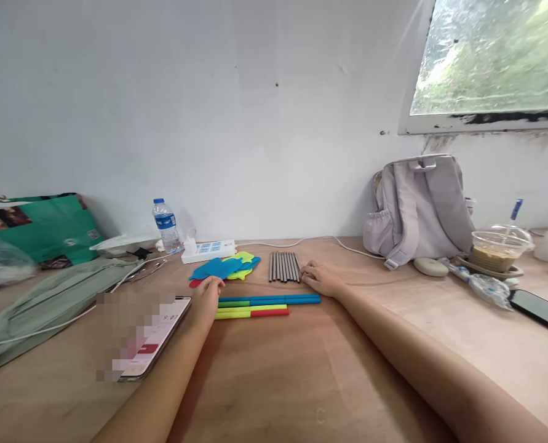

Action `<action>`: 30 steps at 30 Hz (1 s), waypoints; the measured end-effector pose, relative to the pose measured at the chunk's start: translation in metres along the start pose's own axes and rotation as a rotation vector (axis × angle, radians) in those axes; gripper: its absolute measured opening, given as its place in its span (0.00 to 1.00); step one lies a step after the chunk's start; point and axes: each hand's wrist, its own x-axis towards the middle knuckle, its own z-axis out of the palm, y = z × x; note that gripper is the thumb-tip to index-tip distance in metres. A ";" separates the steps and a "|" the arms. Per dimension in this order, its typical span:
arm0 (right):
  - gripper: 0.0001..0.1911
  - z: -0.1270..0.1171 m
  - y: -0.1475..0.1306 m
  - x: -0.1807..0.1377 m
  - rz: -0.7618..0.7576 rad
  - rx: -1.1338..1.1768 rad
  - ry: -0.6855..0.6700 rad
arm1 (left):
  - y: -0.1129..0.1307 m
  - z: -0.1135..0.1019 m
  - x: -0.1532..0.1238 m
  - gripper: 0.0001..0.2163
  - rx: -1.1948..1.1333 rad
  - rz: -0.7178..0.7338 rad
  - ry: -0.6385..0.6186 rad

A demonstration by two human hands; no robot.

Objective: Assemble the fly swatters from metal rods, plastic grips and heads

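Observation:
A row of thin grey rods [283, 267] lies side by side on the table [274, 375]. My right hand [320, 280] rests at the row's right edge, fingers lying on the tabletop and touching or almost touching the last rod. To the left, my left hand [208, 294] is closed with curled fingers; whatever it may hold is hidden. Just beyond it are flat blue cut-out shapes [222, 267], with a yellow shape [243, 255] and a red shape [194, 283] partly underneath. Blue tubes [296, 299], a green tube [234, 303] and yellow-and-red tubes [270, 312] extend rightward from beside my left hand.
A phone [156, 338] lies left of my left forearm. Behind the shapes are a white power strip [209, 250] and a water bottle [166, 226]. A grey backpack [416, 209], a drink cup [495, 251] and another phone [541, 311] occupy the right; a green bag [47, 227] is far left.

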 end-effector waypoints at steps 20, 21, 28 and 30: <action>0.07 -0.044 0.026 -0.101 0.192 -0.267 0.187 | 0.040 0.027 -0.052 0.10 0.635 0.722 -0.159; 0.08 -0.047 0.027 -0.108 0.191 -0.277 0.192 | 0.043 0.038 -0.062 0.08 0.673 0.810 -0.198; 0.08 -0.056 0.021 -0.121 0.272 -0.310 0.139 | 0.066 0.107 -0.102 0.06 0.922 0.958 -0.429; 0.08 -0.056 0.019 -0.118 0.286 -0.299 0.129 | 0.070 0.116 -0.101 0.06 0.960 0.878 -0.471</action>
